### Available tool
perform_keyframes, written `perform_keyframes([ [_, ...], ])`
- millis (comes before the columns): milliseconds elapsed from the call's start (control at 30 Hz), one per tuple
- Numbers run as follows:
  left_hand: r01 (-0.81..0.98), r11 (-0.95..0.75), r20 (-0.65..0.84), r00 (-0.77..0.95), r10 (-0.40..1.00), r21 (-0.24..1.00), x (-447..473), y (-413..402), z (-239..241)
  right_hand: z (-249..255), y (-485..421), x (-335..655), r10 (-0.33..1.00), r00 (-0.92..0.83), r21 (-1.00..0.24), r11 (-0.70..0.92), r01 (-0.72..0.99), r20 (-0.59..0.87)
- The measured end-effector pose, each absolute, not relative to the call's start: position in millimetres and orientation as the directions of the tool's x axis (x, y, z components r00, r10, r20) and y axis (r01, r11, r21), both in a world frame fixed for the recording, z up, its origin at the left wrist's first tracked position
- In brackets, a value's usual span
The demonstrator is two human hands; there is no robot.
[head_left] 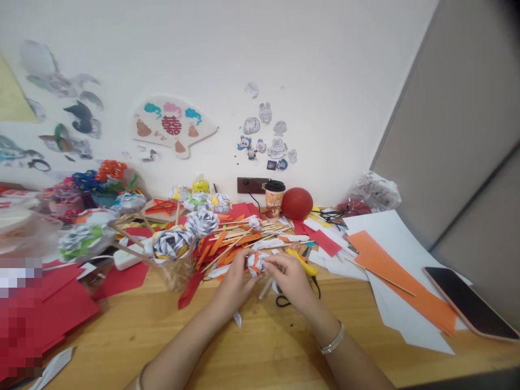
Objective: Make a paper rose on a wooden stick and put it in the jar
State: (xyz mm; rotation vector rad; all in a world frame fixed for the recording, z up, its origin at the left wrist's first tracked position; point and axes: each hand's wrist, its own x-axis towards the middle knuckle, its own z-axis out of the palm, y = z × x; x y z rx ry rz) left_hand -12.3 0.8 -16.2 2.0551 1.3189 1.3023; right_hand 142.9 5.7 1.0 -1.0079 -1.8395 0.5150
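A small white and orange paper flower [255, 264] is gripped in my left hand [236, 281], its fingers curled round the side and base. My right hand [291, 277] pinches the flower's right edge with thumb and fingertips; the exact bit of paper between them is too small to make out. Just behind the right hand lies a yellow glue gun [307, 266] with a black cord. Orange paper strips [219, 244] and thin wooden sticks [233, 233] are scattered beyond the left hand. Larger finished paper flowers [170, 242] stand in a clear cup [174, 275] to the left.
Red paper sheets [67, 303] cover the table's left side. At right are white paper [385, 303], orange paper [402, 279] and a phone [467, 300]. A lidded paper cup [274, 200] and a red balloon [297, 203] stand near the wall, beside a power socket [252, 185].
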Motion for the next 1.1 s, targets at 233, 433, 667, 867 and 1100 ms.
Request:
perform_keyframes([
  [233,0.46,-0.483,0.481,0.131,0.867,0.745,-11.5,-1.6,-13.7,2.4,4.2,143.0,0.898,-0.213,-0.845,0.436,0.31,0.385],
  [433,0.127,-0.43,0.414,0.131,0.901,0.894,-9.1,2.3,-11.1,9.5,0.3,146.1,0.879,-0.129,-0.824,0.476,0.308,0.46],
  [667,-0.391,-0.087,0.244,0.373,0.895,0.916,-12.9,-7.1,1.0,16.0,1.0,156.0,0.825,0.057,-0.813,0.539,0.22,0.562],
  [867,-0.558,0.091,0.239,0.489,0.839,0.825,-10.1,-15.5,4.8,13.0,-1.7,152.7,0.761,-0.08,-0.73,0.642,0.235,0.643],
  [1100,-0.55,0.172,0.126,0.461,0.878,0.817,-4.5,-12.4,4.1,12.9,-3.3,149.3,0.718,-0.166,-0.649,0.687,0.328,0.676],
])
